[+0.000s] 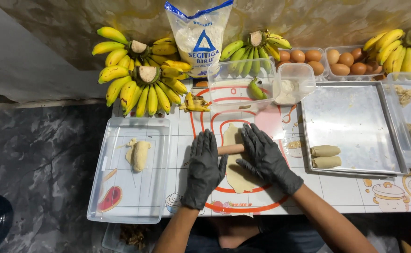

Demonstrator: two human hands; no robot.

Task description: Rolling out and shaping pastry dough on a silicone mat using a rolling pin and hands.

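Two black-gloved hands pressed palm-down on a wooden rolling pin [230,149], lying crosswise over a long strip of pale dough [237,161] at the middle of the printed baking mat [191,126]. Left hand [204,166] flat over the pin's left end, fingers [207,142] stretched out straight and close together, tips past the pin's far side, nothing clasped. Right hand [267,157] flat over the pin's right end, fingers [252,136] spread and extended, likewise gripping nothing, only bearing down. Bare stretch of pin visible between the two hands, directly on the dough. Dough reaching beyond the pin toward the far edge of the mat and back toward the body, its near part partly under the right palm.

Left of the mat, a clear plastic tray [121,206] with a peeled banana [140,154] on it. Right of the mat, a metal baking sheet [353,126] holding two rolled dough pieces [325,156] at its near left corner. Beyond the mat, a clear box [224,77] with one green banana [256,90] inside, a smaller tub of flour [293,84], a flour bag [200,37], banana bunches [142,75] and brown eggs [304,57].
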